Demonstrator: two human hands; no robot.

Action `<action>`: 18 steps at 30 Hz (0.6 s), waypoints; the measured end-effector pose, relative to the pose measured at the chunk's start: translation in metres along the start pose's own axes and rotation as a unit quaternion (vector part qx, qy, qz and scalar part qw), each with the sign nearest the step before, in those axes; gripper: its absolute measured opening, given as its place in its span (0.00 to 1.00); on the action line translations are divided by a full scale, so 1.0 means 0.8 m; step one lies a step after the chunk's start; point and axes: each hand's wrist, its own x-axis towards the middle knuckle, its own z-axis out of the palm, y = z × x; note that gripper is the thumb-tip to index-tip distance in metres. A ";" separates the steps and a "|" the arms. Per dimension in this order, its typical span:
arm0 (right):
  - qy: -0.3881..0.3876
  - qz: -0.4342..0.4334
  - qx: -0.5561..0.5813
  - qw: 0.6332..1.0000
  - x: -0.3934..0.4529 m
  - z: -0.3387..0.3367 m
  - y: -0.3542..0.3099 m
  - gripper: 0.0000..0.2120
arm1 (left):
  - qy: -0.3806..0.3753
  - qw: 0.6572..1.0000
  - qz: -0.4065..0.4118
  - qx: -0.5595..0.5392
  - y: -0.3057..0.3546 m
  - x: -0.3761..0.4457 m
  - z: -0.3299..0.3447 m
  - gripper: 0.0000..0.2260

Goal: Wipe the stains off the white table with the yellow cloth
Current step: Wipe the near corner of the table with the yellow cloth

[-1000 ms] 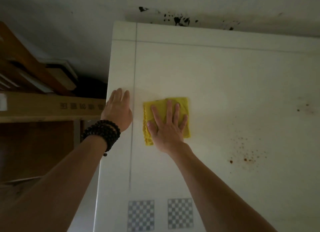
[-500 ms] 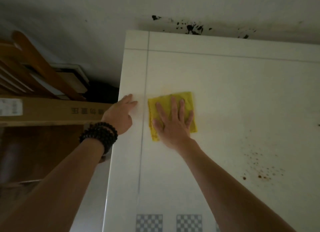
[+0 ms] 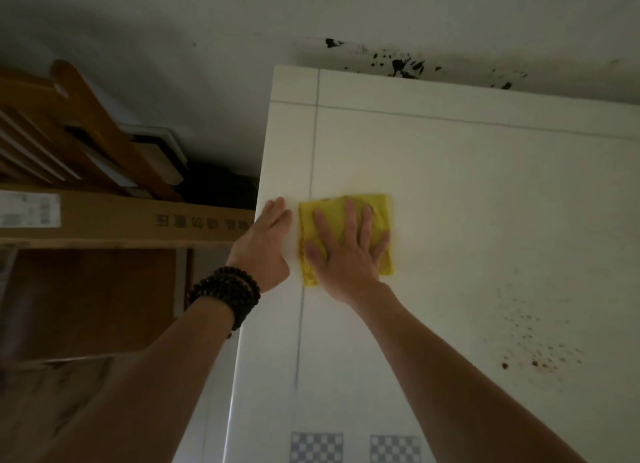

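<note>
The yellow cloth (image 3: 346,236) lies flat on the white table (image 3: 485,220) near the middle of the frame, just right of a thin grey line that runs down the tabletop close to its left edge. The right hand (image 3: 346,255) presses palm-down on the cloth with its fingers (image 3: 351,220) straight and spread apart, gripping nothing; cloth shows above the fingertips and along both sides of the hand. The left hand (image 3: 265,246) rests flat on the table's left edge, just beside the cloth without touching it, its fingers held together and extended. A bracelet of dark beads (image 3: 228,293) wraps the left wrist. A scatter of small brown stains (image 3: 530,338) marks the table in the lower right of the frame, well apart from the cloth. Black splatter (image 3: 398,64) dots the wall just above the table's far edge. A long cardboard box (image 3: 138,220) sits at the left of the frame beside the table. Two checkered squares (image 3: 356,447) are printed at the bottom edge.
</note>
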 end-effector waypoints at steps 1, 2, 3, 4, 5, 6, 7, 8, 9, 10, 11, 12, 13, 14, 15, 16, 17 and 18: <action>0.004 -0.004 -0.003 1.000 0.015 -0.005 -0.003 0.29 | -0.002 1.000 -0.002 -0.006 -0.001 0.000 -0.003 0.36; 0.009 -0.007 -0.006 1.000 0.028 -0.010 -0.004 0.29 | -0.008 1.000 -0.004 -0.009 -0.002 0.001 -0.005 0.36; 0.013 -0.012 -0.007 1.000 0.041 -0.015 -0.006 0.30 | -0.015 1.000 -0.011 -0.013 -0.002 0.002 -0.007 0.36; 0.012 -0.014 -0.007 1.000 0.051 -0.019 -0.008 0.30 | -0.019 0.999 -0.020 -0.020 0.000 0.003 -0.008 0.36; 0.010 -0.017 -0.008 1.000 0.059 -0.023 -0.010 0.30 | -0.022 0.999 -0.026 -0.023 0.001 0.003 -0.008 0.36; 0.009 -0.021 -0.009 1.000 0.062 -0.025 -0.013 0.30 | -0.024 0.999 -0.030 -0.023 0.003 0.003 -0.008 0.36; 0.011 -0.025 -0.005 1.000 0.057 -0.026 -0.014 0.30 | -0.031 0.999 -0.033 -0.020 0.004 0.002 -0.007 0.36; 0.014 -0.028 0.004 0.999 0.048 -0.024 -0.013 0.30 | -0.038 0.999 -0.036 -0.015 0.006 0.000 -0.006 0.36; 0.017 -0.027 0.016 0.999 0.032 -0.018 -0.009 0.29 | -0.042 0.998 -0.038 -0.005 0.007 -0.001 -0.004 0.37; 0.019 -0.017 0.026 0.999 0.011 -0.009 -0.003 0.29 | -0.044 0.998 -0.037 0.011 0.010 -0.001 -0.001 0.37; 0.023 0.000 0.031 0.999 -0.014 0.002 0.006 0.29 | -0.045 0.998 -0.033 0.026 0.014 0.001 0.000 0.37; 0.022 0.018 0.027 0.999 -0.040 0.011 0.016 0.29 | -0.048 0.998 -0.033 0.038 0.020 0.002 0.001 0.37; 0.019 0.034 0.017 0.999 -0.062 0.014 0.032 0.29 | -0.048 0.997 -0.031 0.049 0.033 0.007 0.003 0.37; 0.012 0.042 0.010 0.999 -0.074 0.017 0.039 0.29 | -0.044 0.997 -0.026 0.061 0.041 0.011 0.004 0.37; 0.008 0.047 0.008 0.999 -0.076 0.015 0.047 0.30 | -0.044 0.996 -0.009 0.075 0.051 0.018 0.004 0.38; 0.010 0.051 0.013 0.999 -0.069 0.010 0.056 0.30 | -0.053 0.994 0.014 0.092 0.063 0.028 0.004 0.39; 0.017 0.055 0.017 0.998 -0.056 0.003 0.061 0.30 | -0.071 0.991 0.028 0.110 0.072 0.037 0.003 0.42; 0.029 0.061 0.022 0.998 -0.041 -0.004 0.066 0.30 | -0.096 0.987 0.032 0.126 0.078 0.046 0.003 0.45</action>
